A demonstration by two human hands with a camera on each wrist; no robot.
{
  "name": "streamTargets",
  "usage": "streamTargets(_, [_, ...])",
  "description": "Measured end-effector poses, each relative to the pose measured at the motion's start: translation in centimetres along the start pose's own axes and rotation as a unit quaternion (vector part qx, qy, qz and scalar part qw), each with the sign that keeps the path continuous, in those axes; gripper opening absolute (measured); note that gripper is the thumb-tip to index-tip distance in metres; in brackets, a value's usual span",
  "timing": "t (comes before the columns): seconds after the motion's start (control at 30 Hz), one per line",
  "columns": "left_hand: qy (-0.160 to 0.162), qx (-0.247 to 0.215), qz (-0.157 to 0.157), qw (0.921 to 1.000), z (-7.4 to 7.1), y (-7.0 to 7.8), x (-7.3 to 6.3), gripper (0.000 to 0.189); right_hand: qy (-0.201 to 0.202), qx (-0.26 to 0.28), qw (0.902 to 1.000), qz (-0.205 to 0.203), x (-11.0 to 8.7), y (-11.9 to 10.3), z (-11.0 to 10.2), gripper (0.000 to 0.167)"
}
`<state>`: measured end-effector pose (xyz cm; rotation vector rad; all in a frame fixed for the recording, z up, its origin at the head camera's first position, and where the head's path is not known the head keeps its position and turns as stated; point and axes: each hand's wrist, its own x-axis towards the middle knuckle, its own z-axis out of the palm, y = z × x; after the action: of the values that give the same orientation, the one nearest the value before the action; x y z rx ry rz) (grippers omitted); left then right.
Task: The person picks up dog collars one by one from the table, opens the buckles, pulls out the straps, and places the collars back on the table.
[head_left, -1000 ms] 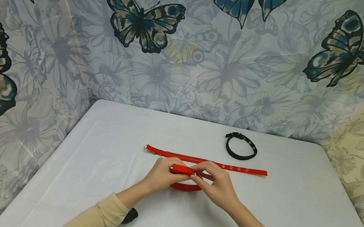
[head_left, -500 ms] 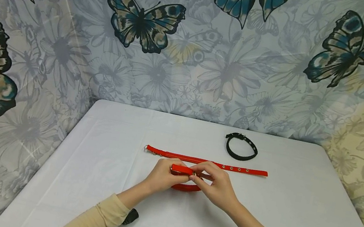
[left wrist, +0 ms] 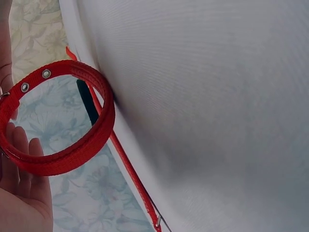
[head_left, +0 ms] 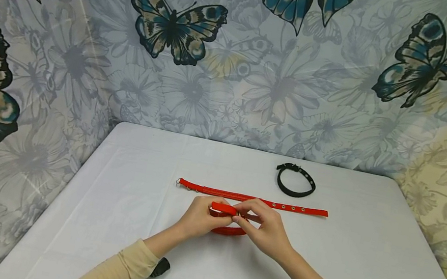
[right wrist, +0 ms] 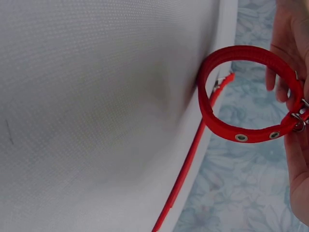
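A red dog collar (head_left: 229, 231), closed into a loop with metal eyelets, is held between both hands near the middle of the table. My left hand (head_left: 197, 215) grips the collar from the left, its flat red tail end standing out above the fingers. From the right, my right hand (head_left: 268, 227) pinches it near the metal buckle, mostly hidden by the fingers in the head view. In the right wrist view a buckle and ring (right wrist: 300, 121) show between the hands. The loop (left wrist: 72, 162) hangs toward the white tabletop in the left wrist view.
Just beyond the hands a second red collar (head_left: 296, 209) lies stretched out straight, eyelets toward its right end. Farther back sits a black collar (head_left: 295, 193) buckled into a loop. White cloth covers the table (head_left: 365, 254); a butterfly-print curtain (head_left: 281, 90) stands behind it.
Hardly anything differs. Both hands stay on the red collar, whose lower loop and tail have shifted very slightly. The other two collars lie where they were.
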<state>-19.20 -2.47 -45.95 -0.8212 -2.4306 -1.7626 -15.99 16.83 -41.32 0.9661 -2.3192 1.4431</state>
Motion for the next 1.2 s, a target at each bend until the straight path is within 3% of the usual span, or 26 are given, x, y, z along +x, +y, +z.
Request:
streamTargets(0.4, [0.006, -0.038, -0.025, 0.9990, -0.1, -0.1, -0.2, 0.007, 0.001, -0.013, 0.9999, 0.009, 0.0, 0.0, 0.0, 0.025])
streamTargets(0.53, [0.009, -0.031, -0.039, 0.9987, -0.8, 2.1, -0.5, 0.008, -0.006, -0.013, 0.9995, 0.027, -0.1, 0.7, 0.1, 0.026])
streamTargets(0.6, [0.012, -0.024, -0.048, 0.9985, -0.9, 2.2, -0.6, 0.010, -0.012, -0.014, 0.9991, 0.039, -0.4, 1.8, 0.2, 0.027])
streamTargets(0.77, [0.026, -0.035, -0.055, 0.9975, -0.6, -0.1, -0.6, 0.015, -0.027, -0.017, 0.9967, 0.074, -1.1, 3.9, 0.0, 0.030])
streamTargets(0.97, [0.028, -0.056, -0.052, 0.9967, -1.2, -0.6, -0.8, 0.016, -0.040, -0.032, 0.9927, 0.109, -1.7, 4.5, -0.5, 0.035])
streamTargets(1.2, [0.026, -0.048, -0.045, 0.9975, -1.6, -0.8, -1.0, 0.017, -0.034, -0.015, 0.9902, 0.135, -1.9, 5.0, -0.4, 0.021])
